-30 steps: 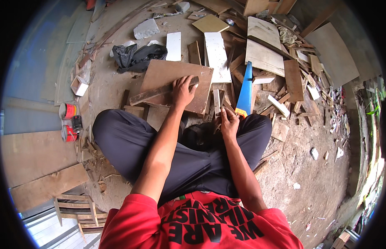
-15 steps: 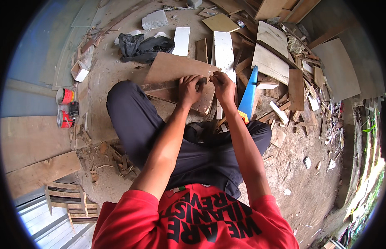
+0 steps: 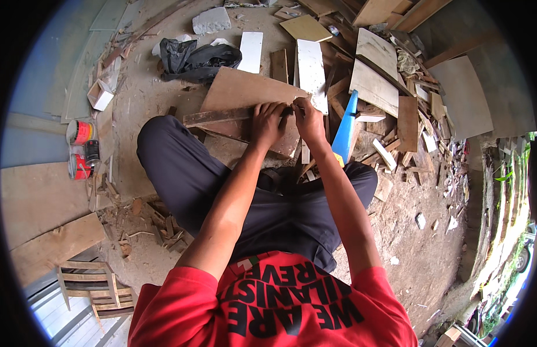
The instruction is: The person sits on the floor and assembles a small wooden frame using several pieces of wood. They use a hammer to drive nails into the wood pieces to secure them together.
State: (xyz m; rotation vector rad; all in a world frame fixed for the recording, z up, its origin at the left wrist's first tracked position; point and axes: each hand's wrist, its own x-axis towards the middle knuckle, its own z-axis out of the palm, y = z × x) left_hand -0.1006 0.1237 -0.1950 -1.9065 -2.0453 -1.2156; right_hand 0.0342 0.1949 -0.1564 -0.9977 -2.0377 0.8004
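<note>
My left hand [image 3: 269, 124] curls over a narrow dark wooden strip [image 3: 219, 117], gripping it near its right end. The strip lies across a flat brown board [image 3: 245, 89] in front of my crossed legs. Close beside it, my right hand [image 3: 310, 121] is closed in a pinch at the strip's right end. Whatever sits between those fingers is too small to make out. To the right of my right forearm leans a handsaw with a blue blade [image 3: 345, 128]; its yellow handle is partly hidden beside my knee.
A black plastic bag [image 3: 199, 60] and white boards [image 3: 252, 52] lie beyond the brown board. Wood offcuts and panels [image 3: 377, 87] are heaped at the right. Red-labelled cans [image 3: 80, 133] stand at the left, and a slatted wooden piece [image 3: 95, 283] lies lower left.
The strip's left end shows farther left and stands out more from the board. My left hand's fingers lie closer over the strip. The whole view has shifted slightly.
</note>
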